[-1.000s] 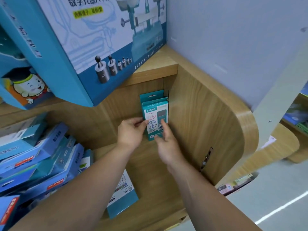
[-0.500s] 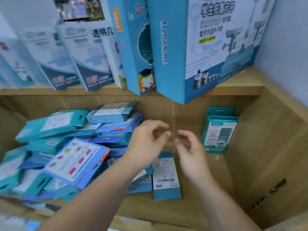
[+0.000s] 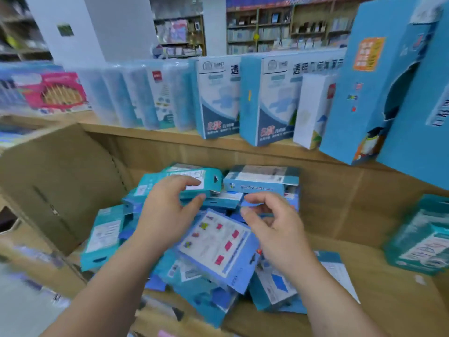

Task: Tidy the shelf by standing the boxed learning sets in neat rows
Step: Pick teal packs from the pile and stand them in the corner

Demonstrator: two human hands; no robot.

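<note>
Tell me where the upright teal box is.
In the head view, the upright teal box stands at the far right of the lower shelf, right of the right hand and clear of the jumbled pile.

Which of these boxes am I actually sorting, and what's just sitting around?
Job: jumbled pile of small boxes; upright small boxes at far right; lower shelf.
Lying about: big boxes on the upper shelf; clear cases; pink box.
</note>
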